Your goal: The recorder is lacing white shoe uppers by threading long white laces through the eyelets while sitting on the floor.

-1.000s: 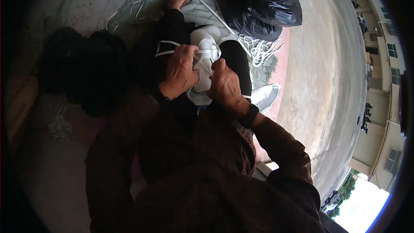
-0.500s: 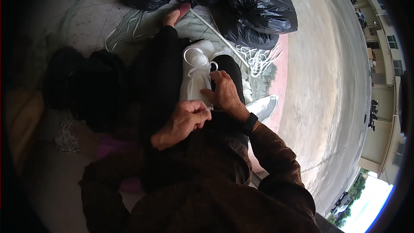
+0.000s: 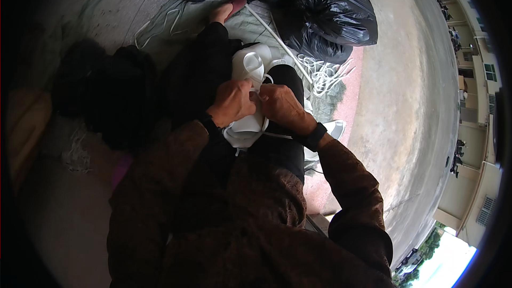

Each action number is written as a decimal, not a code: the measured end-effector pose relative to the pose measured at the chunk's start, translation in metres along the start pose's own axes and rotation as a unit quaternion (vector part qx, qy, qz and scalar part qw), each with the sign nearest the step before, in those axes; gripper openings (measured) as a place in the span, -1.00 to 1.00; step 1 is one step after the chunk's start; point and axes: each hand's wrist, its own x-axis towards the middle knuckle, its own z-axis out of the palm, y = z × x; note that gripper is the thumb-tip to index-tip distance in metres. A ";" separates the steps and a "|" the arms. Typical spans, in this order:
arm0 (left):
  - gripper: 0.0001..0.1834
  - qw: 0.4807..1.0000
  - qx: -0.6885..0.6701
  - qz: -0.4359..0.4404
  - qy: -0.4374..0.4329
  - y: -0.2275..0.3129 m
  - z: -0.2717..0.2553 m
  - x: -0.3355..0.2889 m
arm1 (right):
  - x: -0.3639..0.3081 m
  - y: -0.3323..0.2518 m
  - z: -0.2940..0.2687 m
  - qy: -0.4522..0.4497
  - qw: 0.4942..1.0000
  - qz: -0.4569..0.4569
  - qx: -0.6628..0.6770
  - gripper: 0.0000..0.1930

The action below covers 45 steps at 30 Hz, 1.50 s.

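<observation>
A white, shoe-like piece (image 3: 248, 126) with white lace loops (image 3: 253, 64) at its far end lies across my lap, between my dark-trousered thighs. My left hand (image 3: 232, 102) is closed over its middle, thumb and fingers pinched on the white lace. Beside it, almost touching, my right hand (image 3: 285, 108) is closed too, its fingertips pinching at the lace. A thin white strand runs from the piece toward my right wrist. The fingers hide the exact spot where they grip.
Shiny black plastic bags (image 3: 336, 8) are piled ahead. Before them lie a white pole (image 3: 277, 40) and a tangle of white laces (image 3: 328, 77) on a green sheet. A pale shoe (image 3: 335, 129) shows past my right thigh. Dark bundles (image 3: 117, 96) stand at left.
My left hand has moved forward onto the white piece and both hands now meet at its middle. The piece's near end has come into sight. The whole view has shifted slightly.
</observation>
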 end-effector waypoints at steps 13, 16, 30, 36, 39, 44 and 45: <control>-0.80 0.961 0.237 0.144 0.008 0.010 0.019 -0.001 | -0.009 0.004 0.004 0.045 0.999 -0.020 0.020 -0.88; -0.79 0.968 0.235 0.084 -0.014 0.015 -0.004 -0.009 | -0.017 -0.012 0.004 0.085 0.996 0.041 -0.003 -0.85; -0.75 0.765 -0.602 -0.228 0.001 0.007 -0.038 -0.044 | -0.037 -0.163 -0.024 -0.039 0.933 -0.182 0.308 -0.85; -0.80 0.757 -0.616 -0.217 0.024 0.025 -0.031 -0.056 | -0.018 -0.086 -0.018 0.105 0.879 0.260 0.386 -0.81; -0.84 0.798 -0.560 -0.223 0.020 0.026 -0.030 -0.060 | -0.016 -0.084 -0.014 0.069 0.877 0.247 0.405 -0.79; -0.84 0.865 -0.471 -0.163 0.059 0.017 -0.026 -0.049 | 0.011 -0.036 -0.028 0.095 0.992 -0.030 -0.075 -0.84; -0.82 0.896 -0.409 -0.110 0.134 0.012 -0.029 -0.048 | 0.031 -0.025 -0.065 0.087 0.980 -0.050 -0.171 -0.88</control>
